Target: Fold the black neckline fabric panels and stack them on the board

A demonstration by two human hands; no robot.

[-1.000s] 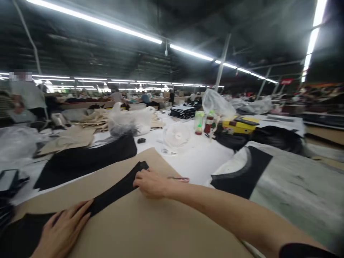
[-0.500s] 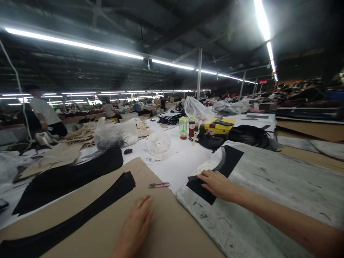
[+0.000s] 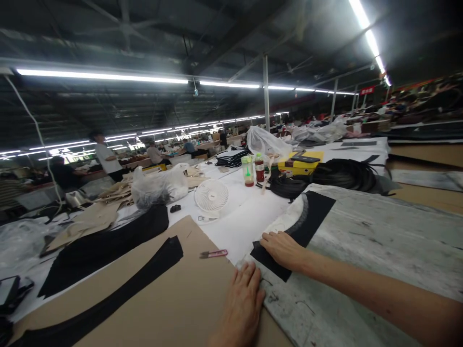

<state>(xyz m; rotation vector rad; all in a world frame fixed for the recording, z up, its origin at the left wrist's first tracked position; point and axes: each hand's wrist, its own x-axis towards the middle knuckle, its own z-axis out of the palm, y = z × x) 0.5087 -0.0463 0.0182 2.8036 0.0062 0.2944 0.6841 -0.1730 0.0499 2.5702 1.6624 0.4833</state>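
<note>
Resting right hand (image 3: 282, 248): on curved black fabric piece (image 3: 319, 210), atop stained grey-white sheet (image 3: 383, 241); whether it pinches, unclear.
Left hand (image 3: 243, 299): flat, grasping nothing, along beige cardboard (image 3: 159, 294) edge.
Black curve: light, even touch should prevent creases.

Black fabric piece (image 3: 319, 212), streaked grey board (image 3: 369, 236), plain tan sheet (image 3: 173, 299), pink-handled snips (image 3: 218, 253)

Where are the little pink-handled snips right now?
In the head view, just left of centre, the pink-handled snips lie on the brown board near its edge, between the far end of the curved black strip and the left hand.
</note>
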